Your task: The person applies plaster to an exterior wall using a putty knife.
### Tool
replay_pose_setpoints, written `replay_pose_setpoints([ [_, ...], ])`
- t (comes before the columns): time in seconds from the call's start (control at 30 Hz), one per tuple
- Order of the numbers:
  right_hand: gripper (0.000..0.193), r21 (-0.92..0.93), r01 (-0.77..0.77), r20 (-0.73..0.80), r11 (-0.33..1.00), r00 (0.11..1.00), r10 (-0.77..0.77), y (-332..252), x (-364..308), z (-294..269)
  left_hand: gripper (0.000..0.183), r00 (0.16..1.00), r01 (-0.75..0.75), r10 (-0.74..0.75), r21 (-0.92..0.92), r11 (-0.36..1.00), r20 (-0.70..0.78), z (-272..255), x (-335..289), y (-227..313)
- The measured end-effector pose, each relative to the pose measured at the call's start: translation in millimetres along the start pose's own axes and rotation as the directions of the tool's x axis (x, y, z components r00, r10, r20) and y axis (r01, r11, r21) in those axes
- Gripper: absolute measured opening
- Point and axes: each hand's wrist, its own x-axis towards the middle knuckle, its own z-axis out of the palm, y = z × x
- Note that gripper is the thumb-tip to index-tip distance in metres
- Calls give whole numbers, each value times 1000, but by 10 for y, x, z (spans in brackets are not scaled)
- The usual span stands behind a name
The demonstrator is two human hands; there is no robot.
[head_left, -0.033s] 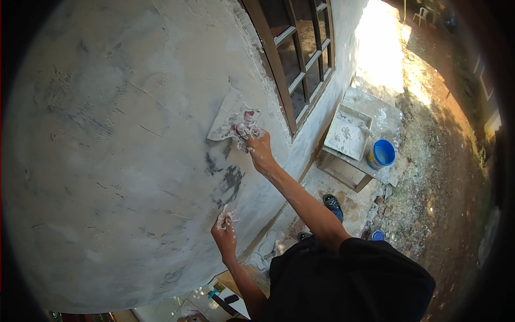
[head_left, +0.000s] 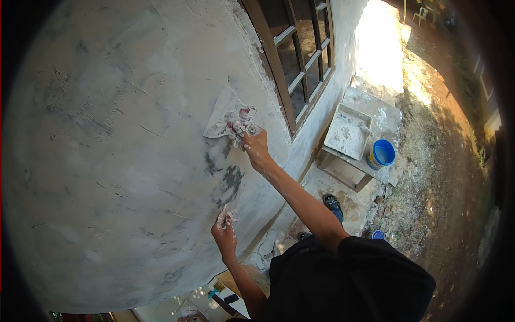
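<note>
My right hand [head_left: 255,144] is closed around a wide putty knife [head_left: 216,120], its fingers smeared with white filler. The pale, flared blade lies against the grey plastered wall [head_left: 134,188], left of the window frame. Wet white filler clings to the blade near my fingers. Lower down, my left hand [head_left: 224,232] is beside the wall with its fingers curled and coated in filler. Whatever those fingers hold, if anything, is hidden. Between the two hands, dark patches [head_left: 232,180] show on the wall.
A brown-framed window [head_left: 284,59] borders the wall. At right, a low table [head_left: 389,115] carries a filler-crusted tray [head_left: 347,131] and a blue-rimmed bucket [head_left: 383,152]. A blue lid-like round thing [head_left: 378,235] sits on the ground near my feet. A pale chair [head_left: 421,14] stands far off.
My right hand has shifted slightly left along the wall with the putty knife. My left hand has stayed in place.
</note>
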Motion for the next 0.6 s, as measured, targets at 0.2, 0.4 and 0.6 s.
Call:
replay_pose_setpoints([
  [0.2,12,-137,-197,-145,971,973,177,353,30,-155,34,1000,26,-26,21,999,-10,25,-7,26],
  [0.4,13,-57,-413,-255,909,886,386,438,-190,-482,33,1000,30,-30,6,1000,-9,68,-27,63],
  [0.6,14,-316,-20,-220,949,974,-52,87,-361,-1012,33,1000,9,-8,47,999,-19,34,-113,52],
])
